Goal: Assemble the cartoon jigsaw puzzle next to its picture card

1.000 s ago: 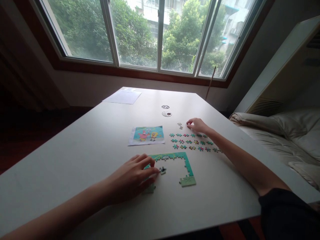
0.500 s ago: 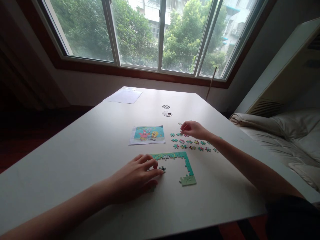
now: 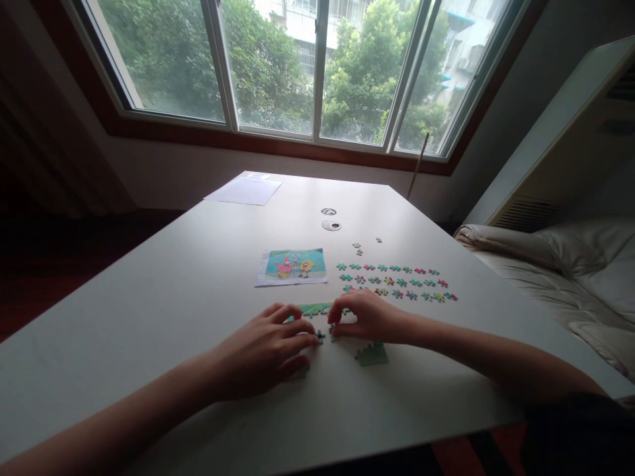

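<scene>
A white table (image 3: 149, 297) stretches toward the window (image 3: 317, 73). On it, the left hand (image 3: 275, 344), fingers loosely spread, and the right hand (image 3: 367, 318), pinching a small piece (image 3: 333, 336), work inside the puzzle border (image 3: 373, 356). Beyond lies a cartoon sheet (image 3: 296, 266), then a round disc (image 3: 331, 225), its markings too small to read. A dark piece (image 3: 320, 336) sits at the left fingertips.

Our left arm (image 3: 133, 413) comes in from eight o'clock, bare, and our left hand (image 3: 270, 345) sits palm down, fingers loosely bent toward three o'clock, thumb apart from the index finger. Our right arm (image 3: 466, 345) enters from four o'clock; our right hand (image 3: 364, 317) points to nine o'clock, index finger arched, thumb and fingertip drawn together, facing the left fingertips, near them.
</scene>
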Demonstrator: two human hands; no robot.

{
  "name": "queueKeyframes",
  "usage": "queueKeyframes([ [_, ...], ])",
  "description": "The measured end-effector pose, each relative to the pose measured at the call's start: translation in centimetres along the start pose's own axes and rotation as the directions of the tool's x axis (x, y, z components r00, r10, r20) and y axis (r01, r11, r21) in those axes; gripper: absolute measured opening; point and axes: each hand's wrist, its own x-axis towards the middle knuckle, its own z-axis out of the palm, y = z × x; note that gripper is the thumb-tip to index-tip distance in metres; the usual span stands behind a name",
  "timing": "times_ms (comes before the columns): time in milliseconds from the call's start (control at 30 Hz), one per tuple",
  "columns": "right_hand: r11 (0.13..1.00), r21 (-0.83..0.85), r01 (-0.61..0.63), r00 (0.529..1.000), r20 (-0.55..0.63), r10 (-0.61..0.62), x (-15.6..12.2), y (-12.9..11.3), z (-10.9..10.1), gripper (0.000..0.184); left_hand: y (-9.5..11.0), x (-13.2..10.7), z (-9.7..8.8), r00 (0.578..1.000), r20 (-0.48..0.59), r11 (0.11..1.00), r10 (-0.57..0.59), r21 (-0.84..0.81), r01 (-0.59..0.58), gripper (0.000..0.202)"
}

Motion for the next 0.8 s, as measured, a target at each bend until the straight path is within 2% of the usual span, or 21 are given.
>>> queueKeyframes([
  [100, 0.997, -0.062, 0.043, 0.998, -0.037, -0.046, 0.2, 0.2, -0.6, 0.008, -0.1, 0.0, 0.1, 1.000, -0.007, 1.000, 0.003, 0.000, -0.003, 0.023],
  [167, 0.995, -0.102, 0.021, 0.997, -0.072, -0.028, 0.9, 1.1, -1.7, 0.008, -0.1, 0.0, 0.1, 1.000, -0.013, 1.000, 0.010, 0.004, -0.010, 0.023],
  [267, 0.963, -0.218, -0.155, 0.978, -0.172, 0.119, 2.7, 4.1, -4.2, 0.011, -0.1, 0.0, 0.1, 1.000, -0.017, 1.000, 0.011, 0.004, -0.011, 0.023],
  [333, 0.908, -0.287, -0.306, 0.942, -0.230, 0.245, 3.9, 6.8, -5.7, 0.015, -0.1, 0.0, 0.1, 1.000, -0.012, 1.000, 0.012, -0.004, -0.012, 0.023],
  [433, 0.850, -0.313, -0.424, 0.894, -0.294, 0.338, 5.1, 10.2, -6.7, 0.019, -0.2, 0.0, 0.1, 1.000, -0.005, 1.000, 0.017, -0.010, -0.017, 0.022],
  [500, 0.830, -0.312, -0.462, 0.877, -0.300, 0.376, 5.4, 11.6, -6.6, 0.018, -0.3, -0.1, 0.2, 1.000, -0.008, 1.000, 0.014, -0.012, -0.014, 0.022],
  [600, 0.828, -0.280, -0.485, 0.868, -0.273, 0.415, 5.3, 12.4, -6.5, 0.017, -0.3, -0.2, 0.4, 1.000, -0.024, 1.000, 0.007, -0.019, -0.007, 0.022],
  [800, 0.848, -0.116, -0.517, 0.851, -0.171, 0.496, 4.9, 13.6, -7.3, 0.022, -0.3, -0.2, 0.5, 0.999, -0.047, 1.000, 0.016, -0.006, -0.016, 0.023],
])
